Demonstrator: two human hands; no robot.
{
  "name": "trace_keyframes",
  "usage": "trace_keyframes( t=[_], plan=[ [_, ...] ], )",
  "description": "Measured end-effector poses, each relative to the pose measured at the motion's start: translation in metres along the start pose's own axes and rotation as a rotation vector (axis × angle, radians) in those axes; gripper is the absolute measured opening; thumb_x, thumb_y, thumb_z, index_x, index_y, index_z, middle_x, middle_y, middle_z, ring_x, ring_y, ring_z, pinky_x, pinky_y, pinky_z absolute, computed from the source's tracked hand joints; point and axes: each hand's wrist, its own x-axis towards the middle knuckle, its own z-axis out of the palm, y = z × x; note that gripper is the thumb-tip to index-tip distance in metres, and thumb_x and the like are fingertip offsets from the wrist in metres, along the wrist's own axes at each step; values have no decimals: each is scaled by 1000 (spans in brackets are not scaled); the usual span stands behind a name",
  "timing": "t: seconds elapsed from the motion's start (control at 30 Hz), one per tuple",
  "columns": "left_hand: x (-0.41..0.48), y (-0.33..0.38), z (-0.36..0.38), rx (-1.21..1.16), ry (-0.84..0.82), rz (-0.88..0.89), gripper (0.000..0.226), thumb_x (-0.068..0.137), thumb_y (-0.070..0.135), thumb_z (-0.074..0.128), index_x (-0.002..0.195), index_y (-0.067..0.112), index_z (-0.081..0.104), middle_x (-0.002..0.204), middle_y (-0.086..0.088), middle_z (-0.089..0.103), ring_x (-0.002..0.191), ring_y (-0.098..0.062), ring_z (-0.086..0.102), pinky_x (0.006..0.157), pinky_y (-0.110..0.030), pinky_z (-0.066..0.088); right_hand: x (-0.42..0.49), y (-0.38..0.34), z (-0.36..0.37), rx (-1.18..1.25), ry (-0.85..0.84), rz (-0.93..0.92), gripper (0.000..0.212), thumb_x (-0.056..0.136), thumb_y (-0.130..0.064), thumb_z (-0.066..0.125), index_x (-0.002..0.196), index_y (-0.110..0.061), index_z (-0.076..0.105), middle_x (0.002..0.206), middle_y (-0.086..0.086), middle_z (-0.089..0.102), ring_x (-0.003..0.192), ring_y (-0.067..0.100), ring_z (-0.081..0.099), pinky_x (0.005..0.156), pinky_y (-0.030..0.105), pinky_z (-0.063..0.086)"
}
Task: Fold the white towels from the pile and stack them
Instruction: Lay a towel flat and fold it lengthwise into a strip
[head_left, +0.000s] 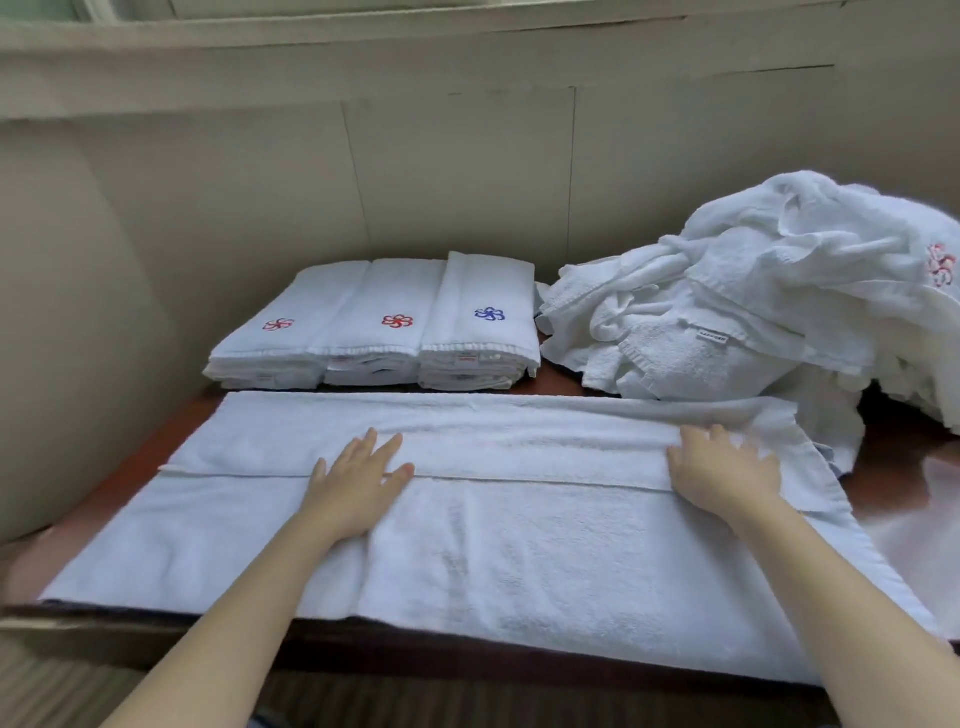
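My left hand (358, 483) and right hand (724, 473), both flat with fingers spread, press the lengthwise fold edge of the towel (519, 545), whose long axis runs left to right across the surface (119, 488). The right hand is nearer its end. Folded stacks (374, 332) lie beyond, the pile (753, 301) beyond-right.

Soft, dim daylight; fisheye bending, blurred edges.

From the spread towel (519, 545), folded stacks (374, 327) block 11 o'clock and the loose pile (753, 301) blocks 2 o'clock, with the wall (467, 182) behind both. Bare desk (904, 488) shows at 3 o'clock and narrowly at 9 o'clock.
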Motion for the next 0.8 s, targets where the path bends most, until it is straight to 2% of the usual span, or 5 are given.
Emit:
trace_keyframes(
  t=[0.13,0.37,0.53,0.67,0.8],
  plan=[
    [-19,-37,-7,-21,28,7,60,98,56,26,152,37,9,161,4,-5,148,-13,-4,118,-46,-1,-39,-49,-12,-40,178,-476,43,99,-44,33,138,-27,40,145,-1,40,132,23,38,109,36,29],
    [-71,-37,7,61,-27,461,81,79,75,38,147,49,4,157,19,-9,144,-1,-13,117,-34,-8,-133,-107,24,-122,-69,-1166,89,73,-87,20,147,-45,-6,160,0,-4,146,24,-8,115,41,-6],
    [-92,-42,12,93,14,558,85,75,78,46,148,48,11,152,24,-4,140,5,-6,114,-23,-9,-142,-118,11,-49,104,-1140,38,98,-43,32,126,-23,48,132,-3,50,124,24,46,92,33,40],
    [-93,-41,-3,-195,188,439,44,87,14,54,128,29,60,128,9,61,120,-11,54,99,-30,43,-135,-119,0,-24,97,-931,24,92,-14,36,110,-26,47,102,-8,58,94,22,57,65,33,37],
    [-72,-62,-32,-146,297,168,53,81,1,45,121,31,63,124,10,62,117,-17,54,94,-30,44,-112,-113,-18,64,133,-708,24,84,-11,43,100,-28,50,95,-7,60,90,22,57,69,33,48]
  ],
)
